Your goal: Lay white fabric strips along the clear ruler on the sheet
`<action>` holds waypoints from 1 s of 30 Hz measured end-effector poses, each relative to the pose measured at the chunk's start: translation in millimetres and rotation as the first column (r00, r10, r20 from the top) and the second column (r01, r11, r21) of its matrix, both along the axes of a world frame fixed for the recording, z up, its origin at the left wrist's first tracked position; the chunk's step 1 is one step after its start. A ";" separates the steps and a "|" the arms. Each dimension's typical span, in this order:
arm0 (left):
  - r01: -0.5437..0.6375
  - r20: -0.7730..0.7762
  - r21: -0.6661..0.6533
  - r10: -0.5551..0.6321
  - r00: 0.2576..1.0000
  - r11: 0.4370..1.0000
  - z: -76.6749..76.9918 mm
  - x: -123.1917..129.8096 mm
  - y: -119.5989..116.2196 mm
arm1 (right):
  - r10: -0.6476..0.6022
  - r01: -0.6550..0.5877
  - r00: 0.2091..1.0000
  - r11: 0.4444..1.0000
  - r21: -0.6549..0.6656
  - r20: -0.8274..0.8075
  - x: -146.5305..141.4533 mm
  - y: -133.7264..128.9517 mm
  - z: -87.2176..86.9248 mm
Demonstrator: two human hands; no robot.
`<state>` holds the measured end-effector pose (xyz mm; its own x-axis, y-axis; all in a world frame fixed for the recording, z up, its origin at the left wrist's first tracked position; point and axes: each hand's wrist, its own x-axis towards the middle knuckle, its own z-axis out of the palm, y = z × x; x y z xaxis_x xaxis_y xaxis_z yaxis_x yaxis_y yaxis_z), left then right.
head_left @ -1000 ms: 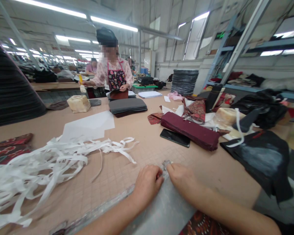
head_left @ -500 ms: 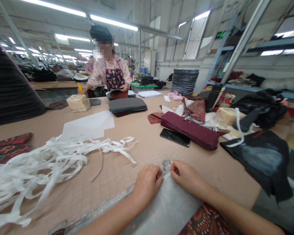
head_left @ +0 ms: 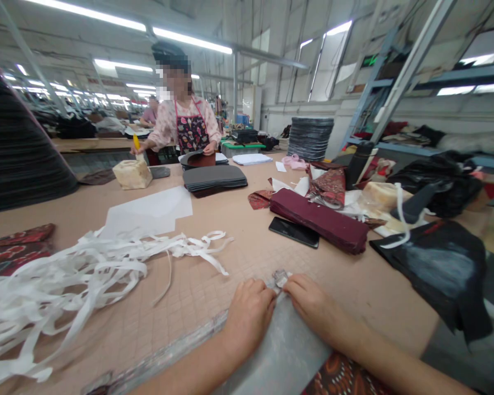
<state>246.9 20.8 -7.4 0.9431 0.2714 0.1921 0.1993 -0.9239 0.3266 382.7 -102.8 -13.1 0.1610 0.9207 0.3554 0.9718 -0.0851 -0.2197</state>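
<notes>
The right hand (head_left: pixel 310 300) has moved toward the left hand (head_left: pixel 250 307), both curled, grips unclear, at the far corner of a flat mottled-grey sheet (head_left: pixel 278 348), its long edge slanting near-left to far-right on the tan tabletop (head_left: pixel 234 216).

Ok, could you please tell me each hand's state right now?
Left hand: fingers curled at the far end of the grey sheet; grip cannot be told.
Right hand: fingers bent there too; grip cannot be told.

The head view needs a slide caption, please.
Left hand and right hand at a grey sheet, white strips lying nearby.
</notes>
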 end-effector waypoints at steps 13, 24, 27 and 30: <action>0.159 -0.199 0.215 -0.116 0.973 0.964 8.7 -10.7 -12.5 | 0.134 -0.137 0.991 0.984 -0.117 -0.027 1.5 -12.3 7.3; 0.024 -0.248 0.169 0.019 0.969 0.985 5.3 -113.0 9.5 | 0.172 -0.137 0.945 0.981 -0.139 0.280 -10.9 -13.0 8.2; -0.067 -0.205 0.121 0.091 0.975 0.990 2.7 -144.3 17.4 | 0.192 -0.154 0.945 0.975 -0.160 0.265 -7.1 -12.3 11.8; -0.137 -0.178 0.073 0.148 0.973 0.988 4.0 -162.5 20.7 | 0.185 -0.144 0.955 0.972 -0.185 0.232 -16.4 -2.1 16.4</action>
